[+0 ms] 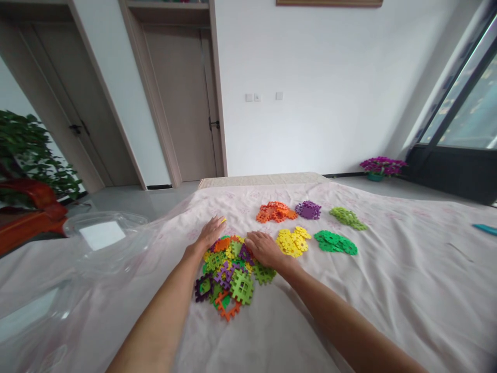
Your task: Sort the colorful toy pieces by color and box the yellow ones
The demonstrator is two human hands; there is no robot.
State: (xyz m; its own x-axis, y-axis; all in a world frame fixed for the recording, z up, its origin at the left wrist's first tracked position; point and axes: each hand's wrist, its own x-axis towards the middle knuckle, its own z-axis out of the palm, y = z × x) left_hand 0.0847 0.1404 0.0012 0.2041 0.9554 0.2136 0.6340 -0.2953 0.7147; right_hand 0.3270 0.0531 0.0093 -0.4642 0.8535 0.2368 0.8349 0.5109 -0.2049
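Note:
A mixed pile of plastic interlocking pieces (pixel 225 274) in green, purple, orange and yellow lies on the cloth before me; some are square with toothed edges. At its far left edge is my left hand (pixel 212 233), closed, with a bit of a yellow plastic piece (pixel 224 220) showing at the fingertips. My right hand (pixel 264 248) rests on the pile's right side, fingers bent and close together beside a purple piece (pixel 246 254). What those fingers hold, if anything, is hidden. Just right of this hand lies a heap of yellow flower-shaped pieces (pixel 293 241).
Sorted heaps of orange pieces (pixel 275 212), purple pieces (pixel 308 210), light green pieces (pixel 348 218) and green pieces (pixel 335 242) lie farther back and right. Clear plastic packaging (pixel 116 259) is at left. A blue object (pixel 485 228) lies at the right edge.

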